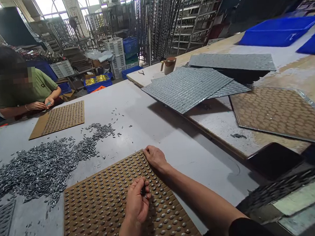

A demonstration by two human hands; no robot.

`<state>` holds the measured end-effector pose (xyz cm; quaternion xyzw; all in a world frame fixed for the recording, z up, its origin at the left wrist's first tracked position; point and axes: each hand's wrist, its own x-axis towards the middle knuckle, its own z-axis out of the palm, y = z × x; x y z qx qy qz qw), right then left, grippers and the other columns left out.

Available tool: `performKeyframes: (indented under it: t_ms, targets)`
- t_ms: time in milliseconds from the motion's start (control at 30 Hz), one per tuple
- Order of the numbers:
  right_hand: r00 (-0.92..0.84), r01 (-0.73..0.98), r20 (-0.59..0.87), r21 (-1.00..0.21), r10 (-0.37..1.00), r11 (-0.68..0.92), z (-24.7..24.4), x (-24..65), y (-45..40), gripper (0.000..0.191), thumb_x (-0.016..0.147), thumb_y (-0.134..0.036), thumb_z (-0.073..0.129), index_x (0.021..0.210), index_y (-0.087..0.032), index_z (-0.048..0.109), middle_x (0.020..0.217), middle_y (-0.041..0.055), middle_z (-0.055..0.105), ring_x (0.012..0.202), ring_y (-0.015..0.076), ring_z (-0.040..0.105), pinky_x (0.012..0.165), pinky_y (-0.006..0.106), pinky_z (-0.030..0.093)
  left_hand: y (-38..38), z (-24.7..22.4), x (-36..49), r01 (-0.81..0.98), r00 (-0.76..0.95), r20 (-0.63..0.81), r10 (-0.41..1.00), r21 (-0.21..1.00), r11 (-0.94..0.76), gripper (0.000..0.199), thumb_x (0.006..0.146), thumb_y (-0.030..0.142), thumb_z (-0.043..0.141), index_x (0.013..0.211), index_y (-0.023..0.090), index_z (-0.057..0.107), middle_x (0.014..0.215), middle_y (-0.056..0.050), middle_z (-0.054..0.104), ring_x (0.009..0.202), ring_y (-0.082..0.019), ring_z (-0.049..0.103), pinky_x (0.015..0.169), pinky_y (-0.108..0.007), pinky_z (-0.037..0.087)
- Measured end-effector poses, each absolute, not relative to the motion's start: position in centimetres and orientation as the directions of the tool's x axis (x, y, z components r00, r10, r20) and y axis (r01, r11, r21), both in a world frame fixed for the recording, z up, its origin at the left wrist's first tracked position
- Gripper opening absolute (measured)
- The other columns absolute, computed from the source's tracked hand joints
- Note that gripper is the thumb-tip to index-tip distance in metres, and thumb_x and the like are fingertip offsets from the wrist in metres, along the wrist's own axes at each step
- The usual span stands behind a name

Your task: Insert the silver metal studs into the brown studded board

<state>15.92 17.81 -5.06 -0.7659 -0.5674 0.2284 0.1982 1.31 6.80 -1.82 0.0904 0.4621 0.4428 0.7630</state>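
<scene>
A brown board [98,196] lies before me on the table, set with rows of small grey spindle-shaped metal pieces. My left hand [137,202], with a bangle on its wrist, is over the middle of the board, fingers curled round some dark small pieces [143,189]. At the far right corner of the board is my right hand [155,156], its fingers bent and pressed together, touching the corner. Whatever is between those fingertips is hidden. A large heap of loose metal pieces [45,164] spreads over the table beyond the board and to its left.
Across the table a person [27,85] handles small pieces beside another brown board [66,116]. On the right table are stacked ribbed grey sheets [187,86], a patterned brown panel [278,111], a mug [169,64] and blue bins [279,32]. A dark grey board [2,230] lies at left.
</scene>
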Motion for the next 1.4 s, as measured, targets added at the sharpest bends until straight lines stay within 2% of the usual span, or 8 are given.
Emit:
performKeyframes:
  t_ms: [200,300,433,767,1133,1300,1400]
  targets:
    - [0.238,0.761,-0.064,-0.607,0.969,-0.227,-5.3,16.6,18.1,0.020,0.092,-0.034,0.050,0.103,-0.018,0.057,0.093,0.0051,0.068,0.081,0.0172,0.059,0.067,0.026,0.035,6.1,-1.2,1.2,-0.587,0.170,-0.626,0.761,0.556,0.588,0.017,0.072,0.019,0.074,0.084,0.011,0.065,0.077,-0.005,0.061,0.058,-0.008,0.051,0.046,-0.017,0.037]
    - [0.182,0.756,-0.048,-0.632,0.982,-0.171,-5.1,17.7,18.7,0.022,0.094,-0.030,0.043,0.093,-0.018,0.061,0.091,0.0045,0.069,0.081,0.0157,0.059,0.069,0.025,0.036,6.0,-0.7,0.9,-0.595,0.168,-0.625,0.762,0.552,0.584,0.014,0.074,0.017,0.072,0.084,0.010,0.065,0.077,-0.005,0.061,0.058,-0.008,0.051,0.046,-0.017,0.038]
    - [0.133,0.781,-0.059,-0.609,0.989,-0.141,-4.6,18.4,19.4,0.023,0.091,-0.029,0.047,0.084,-0.019,0.066,0.089,0.0048,0.070,0.080,0.0162,0.059,0.066,0.025,0.034,5.8,-0.3,0.8,-0.601,0.165,-0.634,0.755,0.543,0.587,0.009,0.077,0.016,0.068,0.084,0.010,0.064,0.076,-0.005,0.060,0.059,-0.008,0.051,0.046,-0.018,0.038]
    - [0.135,0.820,-0.120,-0.543,0.984,-0.179,-4.4,17.5,19.9,0.022,0.088,-0.030,0.049,0.084,-0.020,0.068,0.087,0.0047,0.070,0.077,0.0168,0.059,0.057,0.025,0.028,5.8,-1.1,1.0,-0.600,0.175,-0.641,0.747,0.533,0.597,0.006,0.080,0.014,0.064,0.085,0.010,0.063,0.076,-0.005,0.060,0.058,-0.008,0.051,0.046,-0.018,0.038]
    - [0.101,0.812,-0.096,-0.567,0.990,-0.138,-3.9,17.6,19.7,0.021,0.088,-0.030,0.049,0.083,-0.021,0.068,0.086,0.0040,0.070,0.078,0.0168,0.058,0.061,0.025,0.032,5.8,-1.2,1.1,-0.588,0.182,-0.621,0.762,0.552,0.590,0.019,0.072,0.021,0.075,0.083,0.011,0.064,0.076,-0.005,0.061,0.059,-0.008,0.052,0.047,-0.017,0.038]
    - [0.135,0.774,-0.061,-0.616,0.989,-0.144,-2.3,17.8,18.4,0.020,0.090,-0.025,0.047,0.090,-0.019,0.066,0.092,0.0042,0.069,0.081,0.0154,0.058,0.067,0.023,0.037,6.1,-0.9,1.3,-0.585,0.151,-0.580,0.801,0.600,0.545,0.024,0.076,0.030,0.071,0.089,0.011,0.064,0.078,-0.006,0.064,0.058,-0.009,0.053,0.046,-0.017,0.038]
    - [0.015,0.714,0.034,-0.700,0.999,0.013,-0.9,17.2,14.4,0.024,0.094,-0.027,0.043,0.091,-0.019,0.065,0.088,0.0028,0.067,0.079,0.0139,0.057,0.070,0.023,0.040,6.1,-0.6,1.3,-0.541,0.136,-0.552,0.822,0.654,0.529,0.037,0.078,0.043,0.068,0.099,0.012,0.062,0.076,-0.006,0.065,0.052,-0.009,0.052,0.040,-0.017,0.033]
